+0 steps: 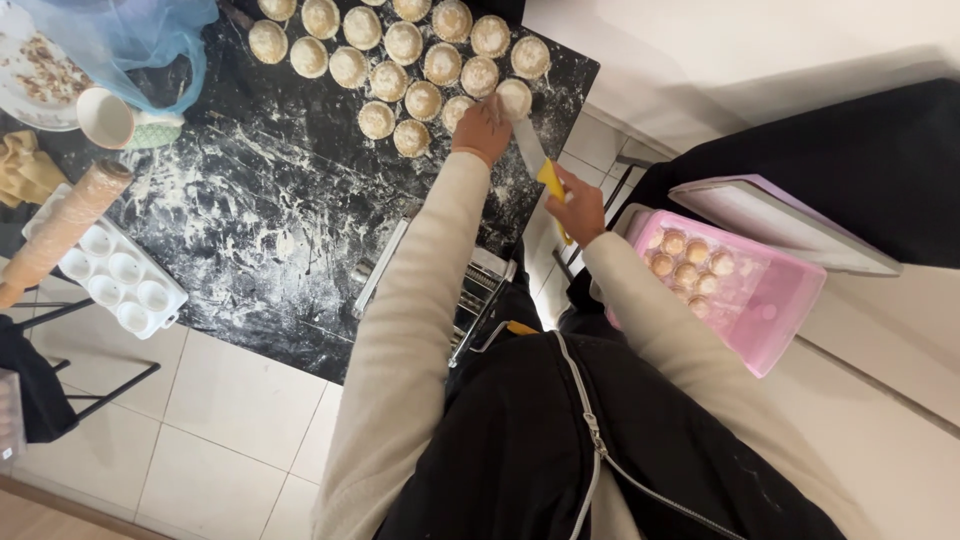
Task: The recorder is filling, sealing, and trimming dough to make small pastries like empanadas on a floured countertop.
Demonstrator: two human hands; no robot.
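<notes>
Left hand (483, 128) fingers curled down on a dough round (515, 97) at the floury black table (270, 230) edge; right hand (578, 207) fist-grips yellow-handled knife (530, 150), blade beside left fingers. Risks, likely: blade nicks fingers, or round slides off edge, tears

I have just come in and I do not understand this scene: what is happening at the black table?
A person stands over a floured black table covered with rows of small round dough pieces. The left hand rests on the pieces at the near edge of the rows. The right hand holds a yellow-handled knife, its blade pointing at a piece by the table's edge. A pink box to the right already holds several pieces.
</notes>
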